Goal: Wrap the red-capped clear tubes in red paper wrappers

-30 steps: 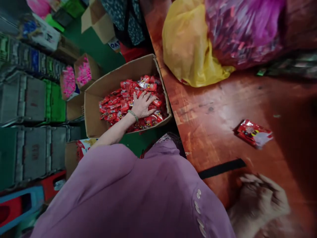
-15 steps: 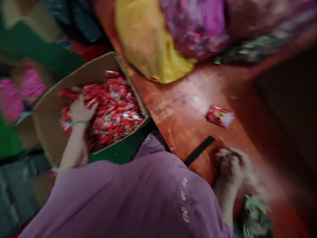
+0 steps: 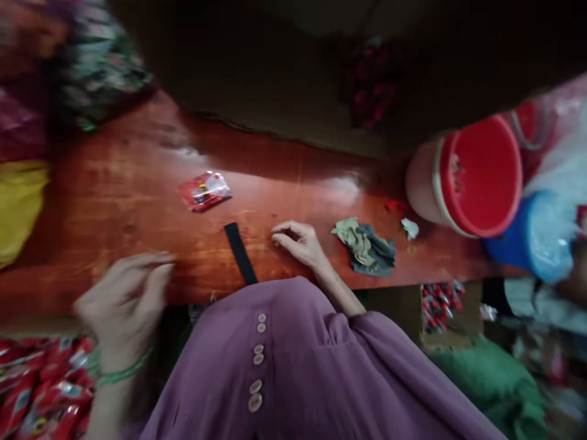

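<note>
My left hand, with a green band at its wrist, is over the table's near edge at the left. Motion smears it, but its fingers reach forward with the thumb apart, and I see nothing in them. Below it lie many red packets. My right hand rests on the orange-brown table, its fingers loosely curved with a gap to the thumb and nothing between. A black strip lies between my hands. Farther back is a single red packet with a partly clear wrapper.
Crumpled green and grey cloth lies right of my right hand, near a white scrap. A red-lidded bucket and a blue tub stand at the right. A dark cardboard box spans the back. A yellow bag is at the left.
My left hand has come out of the box of red packets toward the table. The view has swung right. My right hand still rests on the table; the single packet still lies there.
</note>
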The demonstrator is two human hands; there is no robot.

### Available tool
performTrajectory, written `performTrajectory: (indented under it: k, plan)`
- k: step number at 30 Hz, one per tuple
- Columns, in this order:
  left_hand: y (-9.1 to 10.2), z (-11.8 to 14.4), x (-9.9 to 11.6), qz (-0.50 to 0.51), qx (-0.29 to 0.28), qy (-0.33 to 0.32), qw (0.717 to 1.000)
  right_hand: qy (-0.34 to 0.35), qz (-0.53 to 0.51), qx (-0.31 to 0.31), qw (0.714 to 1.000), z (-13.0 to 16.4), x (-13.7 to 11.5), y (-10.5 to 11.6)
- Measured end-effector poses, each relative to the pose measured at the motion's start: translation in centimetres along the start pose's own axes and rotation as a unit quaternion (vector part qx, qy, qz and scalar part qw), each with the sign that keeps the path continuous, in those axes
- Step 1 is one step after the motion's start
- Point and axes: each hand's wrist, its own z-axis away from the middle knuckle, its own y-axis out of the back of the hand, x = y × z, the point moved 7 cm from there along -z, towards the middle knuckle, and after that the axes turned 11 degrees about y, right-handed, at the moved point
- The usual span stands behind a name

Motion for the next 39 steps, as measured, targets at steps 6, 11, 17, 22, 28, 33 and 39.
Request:
performTrajectory:
  k: [6, 11, 17, 22, 28, 33, 39]
  plan:
    - [-19.9, 1.0, 14.5, -0.006, -0.309, -0.322, 0.895, 0.029, 0.376, 0.105, 0.920, 5.3, -4.0, 10.7]
    - [-30.3, 6.2, 18.5, -0.159, -0.379, -0.445, 0.795, -0.142, 0.625, 0.058, 0.766, 11.0, -2.2, 15.6]
    - [-34.4, 8.0, 18.7, -0.147, -0.329, -0.542, 0.760, -0.110, 0.673, -0.005, 0.731, 11.4, 1.1, 15.2]
    - [-33.7, 6.4, 20.0, -0.128, -0.337, -0.524, 0.772, -0.069, 0.644, 0.005, 0.762, 10.8, 0.6, 16.8]
    - [-24.2, 0.9, 18.0, -0.008, -0.230, -0.431, 0.872, -0.092, 0.501, -0.046, 0.859, 6.5, -1.4, 18.6]
    - [-16.3, -9.3, 12.1, 0.047, -0.085, -0.212, 0.972, 0.044, 0.391, 0.071, 0.917, -7.5, -2.8, 22.9]
    - [-23.5, -21.9, 12.1, 0.035, -0.145, -0.043, 0.988, -0.063, 0.386, 0.264, 0.882, -22.6, 1.7, 33.4]
